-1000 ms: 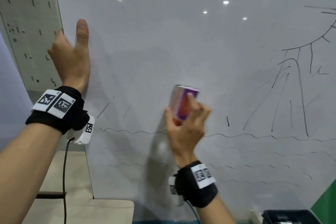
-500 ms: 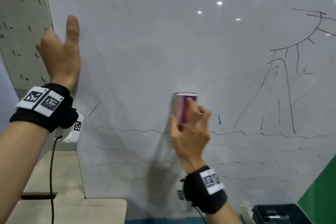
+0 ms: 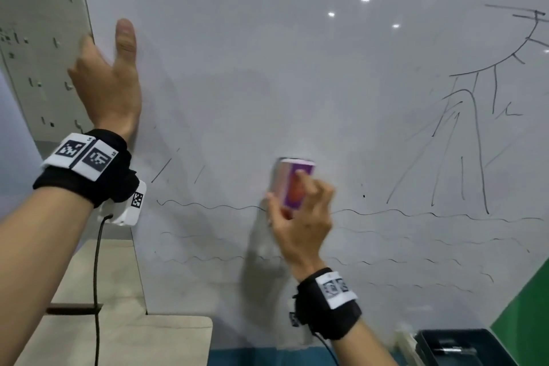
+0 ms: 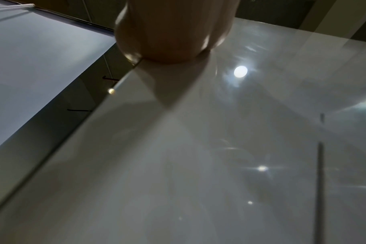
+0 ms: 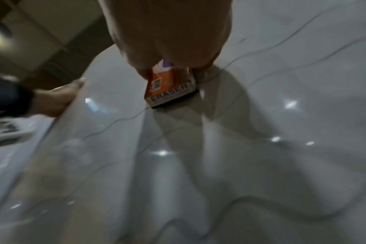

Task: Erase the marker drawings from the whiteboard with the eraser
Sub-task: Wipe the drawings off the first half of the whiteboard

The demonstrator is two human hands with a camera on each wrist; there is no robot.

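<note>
A glossy whiteboard [image 3: 297,68] fills the head view. Black marker drawings remain on it: wavy lines [image 3: 208,206] across the lower part and a sun with mountain strokes [image 3: 463,140] at the right. My right hand [image 3: 300,217] grips a purple and orange eraser [image 3: 292,184] and presses its dark felt side flat to the board, right on the top wavy line. In the right wrist view the eraser [image 5: 169,89] shows the word ERASER. My left hand [image 3: 110,80] holds the board's left edge, thumb up on the front, fingers behind the edge.
A pale pegboard panel [image 3: 35,53] stands behind the board's left edge. A beige tabletop [image 3: 113,336] lies below left. A dark tray [image 3: 457,348] sits at the bottom right, beside a green surface [image 3: 523,327].
My right hand has slid the eraser down the board onto the top wavy line. The short stroke right of the eraser has shrunk to a dot. My left hand keeps its hold.
</note>
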